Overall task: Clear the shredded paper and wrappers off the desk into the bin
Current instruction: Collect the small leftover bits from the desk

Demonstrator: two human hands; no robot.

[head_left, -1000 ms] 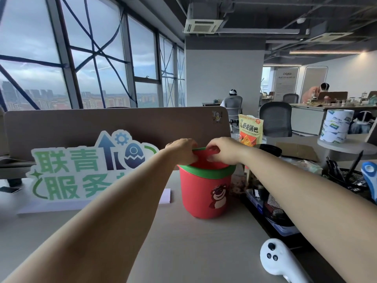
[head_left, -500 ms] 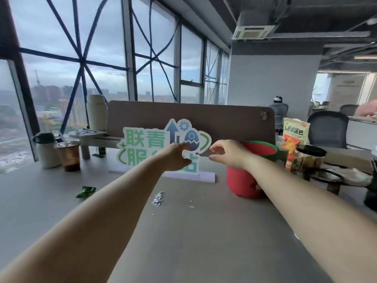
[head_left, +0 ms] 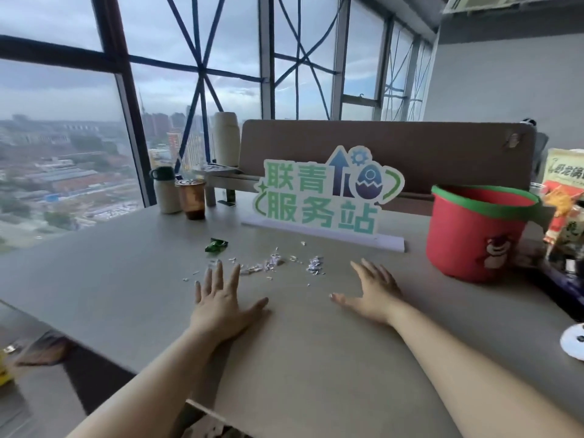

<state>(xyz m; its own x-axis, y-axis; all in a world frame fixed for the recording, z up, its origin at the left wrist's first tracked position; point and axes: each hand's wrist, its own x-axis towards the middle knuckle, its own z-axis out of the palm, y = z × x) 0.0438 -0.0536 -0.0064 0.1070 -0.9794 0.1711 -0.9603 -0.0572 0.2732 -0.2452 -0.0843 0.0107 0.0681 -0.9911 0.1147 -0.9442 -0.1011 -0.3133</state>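
While my left hand [head_left: 221, 306] and right hand [head_left: 374, 292] lie flat on the tabletop [head_left: 126, 279], fingers spread and holding nothing, the shredded paper [head_left: 275, 263] sits just beyond them, well left of the red bin [head_left: 477, 235], with the green wrapper [head_left: 216, 245] farther left. A hasty sweep could scatter those light bits. The bin stands upright, but I can't see what is in it. Far to its left, a lidded cup [head_left: 191, 199] holds a brown drink.
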